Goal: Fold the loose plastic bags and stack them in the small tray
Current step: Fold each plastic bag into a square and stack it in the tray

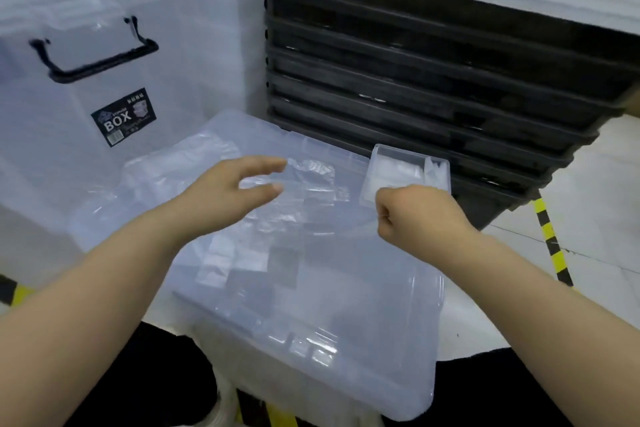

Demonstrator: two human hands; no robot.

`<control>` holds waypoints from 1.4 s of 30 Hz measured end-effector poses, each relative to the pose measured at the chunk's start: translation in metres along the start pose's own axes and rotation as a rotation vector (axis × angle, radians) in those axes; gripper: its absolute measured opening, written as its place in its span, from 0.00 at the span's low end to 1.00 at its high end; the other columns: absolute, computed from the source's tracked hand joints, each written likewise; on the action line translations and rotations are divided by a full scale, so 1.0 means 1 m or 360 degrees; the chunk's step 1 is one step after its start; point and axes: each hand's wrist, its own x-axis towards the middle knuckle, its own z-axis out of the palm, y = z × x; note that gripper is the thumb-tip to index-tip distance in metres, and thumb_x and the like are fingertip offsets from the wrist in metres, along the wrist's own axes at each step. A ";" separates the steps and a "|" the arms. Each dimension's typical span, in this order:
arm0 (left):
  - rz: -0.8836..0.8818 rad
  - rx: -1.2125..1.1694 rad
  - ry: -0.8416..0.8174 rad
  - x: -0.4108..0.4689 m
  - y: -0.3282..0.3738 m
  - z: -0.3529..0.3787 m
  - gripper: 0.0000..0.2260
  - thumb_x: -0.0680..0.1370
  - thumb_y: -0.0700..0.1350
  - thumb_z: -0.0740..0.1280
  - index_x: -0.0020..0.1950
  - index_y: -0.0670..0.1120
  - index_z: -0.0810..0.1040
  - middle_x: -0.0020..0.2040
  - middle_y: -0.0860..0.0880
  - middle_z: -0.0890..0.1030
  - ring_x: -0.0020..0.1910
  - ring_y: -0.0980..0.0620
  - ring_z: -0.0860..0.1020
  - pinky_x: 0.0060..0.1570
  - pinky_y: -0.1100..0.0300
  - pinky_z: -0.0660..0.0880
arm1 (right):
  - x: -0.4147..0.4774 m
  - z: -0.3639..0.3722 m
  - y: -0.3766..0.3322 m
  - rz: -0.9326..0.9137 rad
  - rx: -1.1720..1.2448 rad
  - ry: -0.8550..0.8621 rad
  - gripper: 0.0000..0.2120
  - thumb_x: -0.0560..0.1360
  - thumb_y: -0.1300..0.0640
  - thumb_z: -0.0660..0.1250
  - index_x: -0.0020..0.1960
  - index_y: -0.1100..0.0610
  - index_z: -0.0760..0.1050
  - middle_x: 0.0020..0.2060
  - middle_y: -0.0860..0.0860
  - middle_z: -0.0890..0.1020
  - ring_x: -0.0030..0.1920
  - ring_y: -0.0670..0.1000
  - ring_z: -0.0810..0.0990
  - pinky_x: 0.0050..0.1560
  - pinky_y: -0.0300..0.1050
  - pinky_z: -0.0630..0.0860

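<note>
On top of the flat see-through lid [346, 340] in the middle lies a loose bag [311, 177] made of thin clear plastic. It is spread out and a bit crinkly.

The left hand [228, 194] floats just over the bag, at about 10 o'clock from the middle of the lid. Its fingers are straight and spread, with the thumb apart from them, and it holds nothing.

The right hand [415, 215] is at about 2 o'clock from the middle of the lid. Its fingers are curled up tight like a fist. It seems to pinch the right edge of the bag between thumb and finger, but the plastic is so clear that this is hard to see.

Just past the right hand, at 12 o'clock from it, the small tray [377, 152] sits on the far right corner of the lid. Some folded bags [401, 170] lie inside it.

At 9 o'clock from the left hand, more loose bags [166, 166] lie in a soft heap on the left side of the lid.

Behind the heap, at 11 o'clock, stands a tall clear storage box [52, 149] with a black handle [97, 59] and a dark label [123, 118] that says BOX. At 1 o'clock a stack of black trays [415, 80] rises behind the lid. Yellow and black tape [550, 243] runs along the floor at 3 o'clock.
</note>
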 end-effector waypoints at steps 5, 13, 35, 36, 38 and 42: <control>0.0073 0.0899 -0.0320 -0.008 0.047 0.038 0.29 0.72 0.60 0.66 0.70 0.52 0.66 0.67 0.56 0.70 0.67 0.55 0.68 0.61 0.63 0.63 | 0.005 -0.038 -0.014 0.0022 0.0133 -0.0137 0.04 0.74 0.60 0.58 0.42 0.55 0.69 0.32 0.48 0.69 0.41 0.53 0.71 0.36 0.41 0.67; 0.0893 0.1402 0.0944 0.019 0.029 0.020 0.06 0.65 0.35 0.72 0.30 0.44 0.80 0.30 0.46 0.81 0.28 0.47 0.79 0.40 0.58 0.73 | 0.006 -0.047 -0.001 -0.0123 0.0044 0.1279 0.08 0.73 0.64 0.60 0.37 0.62 0.73 0.30 0.52 0.75 0.31 0.54 0.75 0.31 0.45 0.71; 0.0656 0.0933 -0.0372 -0.005 -0.109 0.084 0.17 0.65 0.52 0.54 0.35 0.53 0.84 0.42 0.57 0.84 0.37 0.60 0.82 0.30 0.72 0.71 | -0.027 0.130 0.011 -0.0189 0.0468 -0.0220 0.11 0.80 0.57 0.52 0.56 0.58 0.70 0.49 0.52 0.78 0.46 0.54 0.75 0.45 0.45 0.68; 0.0527 0.0821 -0.0419 -0.005 -0.108 0.083 0.21 0.66 0.56 0.53 0.40 0.52 0.85 0.46 0.59 0.83 0.42 0.61 0.81 0.35 0.73 0.71 | -0.024 0.126 0.013 -0.0172 0.0532 -0.0232 0.09 0.80 0.56 0.52 0.54 0.58 0.69 0.46 0.52 0.78 0.44 0.53 0.74 0.43 0.45 0.67; 0.0258 0.0675 -0.0370 -0.004 -0.109 0.082 0.31 0.64 0.65 0.51 0.51 0.50 0.83 0.51 0.62 0.77 0.50 0.64 0.76 0.44 0.76 0.66 | -0.016 0.117 0.021 -0.0119 0.0703 -0.0342 0.04 0.80 0.56 0.55 0.48 0.53 0.67 0.41 0.50 0.76 0.41 0.50 0.72 0.42 0.44 0.66; -0.0364 0.0158 -0.0328 0.010 -0.111 0.074 0.12 0.74 0.49 0.70 0.36 0.42 0.81 0.29 0.55 0.76 0.29 0.60 0.72 0.33 0.73 0.66 | 0.001 0.121 0.032 0.0250 0.1378 -0.0384 0.11 0.77 0.60 0.61 0.38 0.50 0.69 0.35 0.42 0.77 0.37 0.38 0.76 0.46 0.36 0.71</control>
